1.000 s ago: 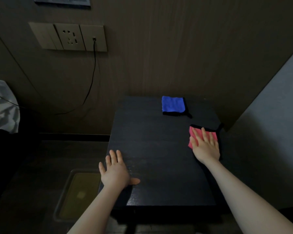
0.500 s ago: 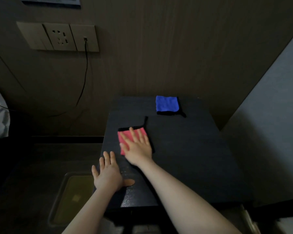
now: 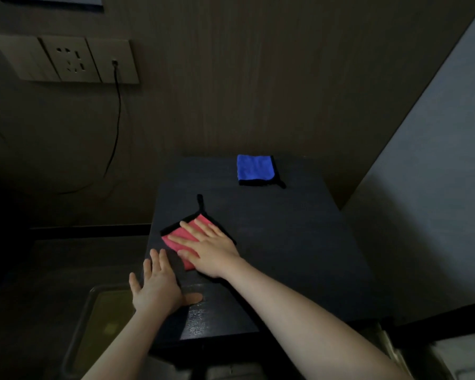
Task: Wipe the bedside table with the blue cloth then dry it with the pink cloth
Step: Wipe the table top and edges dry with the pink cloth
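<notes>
The dark bedside table (image 3: 285,242) fills the middle of the view. A folded blue cloth (image 3: 254,169) with black trim lies at its back edge, untouched. The pink cloth (image 3: 177,237), also black-trimmed with a loop pointing away from me, lies near the table's left edge. My right hand (image 3: 207,249) presses flat on the pink cloth, fingers spread and pointing left. My left hand (image 3: 157,287) rests flat on the table's front-left corner, fingers apart, holding nothing, just in front of the pink cloth.
A wall socket panel (image 3: 66,60) with a black cable (image 3: 115,127) plugged in is on the wooden wall at the upper left. A bin with a yellowish liner (image 3: 104,325) stands on the floor left of the table. A grey surface (image 3: 436,187) rises on the right.
My right hand has slid the pink cloth from the table's right edge across to the left side, and it has turned slightly. My left hand has stayed on the front-left corner.
</notes>
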